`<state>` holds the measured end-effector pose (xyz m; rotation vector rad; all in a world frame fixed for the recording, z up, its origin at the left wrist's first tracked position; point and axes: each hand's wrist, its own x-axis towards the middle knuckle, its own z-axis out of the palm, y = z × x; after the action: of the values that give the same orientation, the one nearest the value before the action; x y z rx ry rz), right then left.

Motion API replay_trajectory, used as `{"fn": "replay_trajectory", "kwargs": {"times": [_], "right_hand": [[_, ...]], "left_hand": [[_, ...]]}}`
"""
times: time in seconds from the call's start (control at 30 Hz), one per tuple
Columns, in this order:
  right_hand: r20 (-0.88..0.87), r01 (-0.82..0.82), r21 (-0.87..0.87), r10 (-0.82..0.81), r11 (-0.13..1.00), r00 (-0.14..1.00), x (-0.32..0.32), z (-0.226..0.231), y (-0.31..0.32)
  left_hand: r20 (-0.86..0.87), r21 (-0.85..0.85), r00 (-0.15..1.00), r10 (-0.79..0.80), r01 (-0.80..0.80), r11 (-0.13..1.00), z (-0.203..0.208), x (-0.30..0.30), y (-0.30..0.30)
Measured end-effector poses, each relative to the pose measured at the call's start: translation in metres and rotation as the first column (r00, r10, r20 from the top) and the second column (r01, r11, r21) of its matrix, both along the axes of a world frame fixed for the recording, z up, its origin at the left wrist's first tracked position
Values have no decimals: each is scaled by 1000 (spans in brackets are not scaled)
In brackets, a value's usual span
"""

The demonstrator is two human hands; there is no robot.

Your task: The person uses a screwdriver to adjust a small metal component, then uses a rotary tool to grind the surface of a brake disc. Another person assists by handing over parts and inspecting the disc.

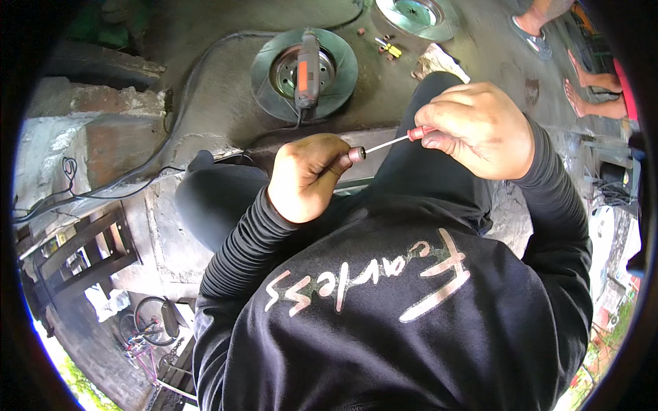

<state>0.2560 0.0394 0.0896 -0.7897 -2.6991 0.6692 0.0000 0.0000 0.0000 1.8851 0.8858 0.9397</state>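
Note:
My left hand (pixel 301 177) is closed around a small metal cylinder (pixel 357 154), whose open, dark-rimmed end sticks out past the thumb and forefinger. In my right hand (pixel 483 130) is a small screwdriver (pixel 418 133) with a red handle, pinched between thumb and fingers. Its thin bright shaft slants down to the left and meets the cylinder's end; whether the tip is inside or only touching, I cannot tell. Both hands are held over my lap, above my dark trousers. My palms and most of the cylinder are hidden.
Ahead on the dark floor lies a brake disc (pixel 264 89) with a corded grey-and-orange power tool (pixel 308 72) across it. Beyond are a second disc (pixel 439 31), a yellow-handled screwdriver (pixel 391 48) and a crumpled cloth (pixel 439 61). Cables run left. Other people's feet (pixel 576 103) are at far right.

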Motion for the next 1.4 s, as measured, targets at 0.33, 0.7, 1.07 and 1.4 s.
{"fn": "replay_trajectory", "kwargs": {"times": [0.33, 0.7, 1.07, 1.4], "right_hand": [[-132, -16, -83, 5, 996, 991, 16, 1, -76], [-120, 4, -113, -17, 994, 993, 18, 10, -89], [-237, -54, -142, 19, 988, 971, 26, 0, -95], [-246, -157, 75, 171, 985, 954, 28, -1, -89]], "left_hand": [[129, -287, 965, -227, 255, 923, 18, 3, -57], [82, -170, 974, -209, 221, 960, 28, 8, -78], [3, -19, 985, -174, 174, 984, 37, 13, -82], [84, -313, 976, -202, 219, 924, 38, 14, -86]]}}
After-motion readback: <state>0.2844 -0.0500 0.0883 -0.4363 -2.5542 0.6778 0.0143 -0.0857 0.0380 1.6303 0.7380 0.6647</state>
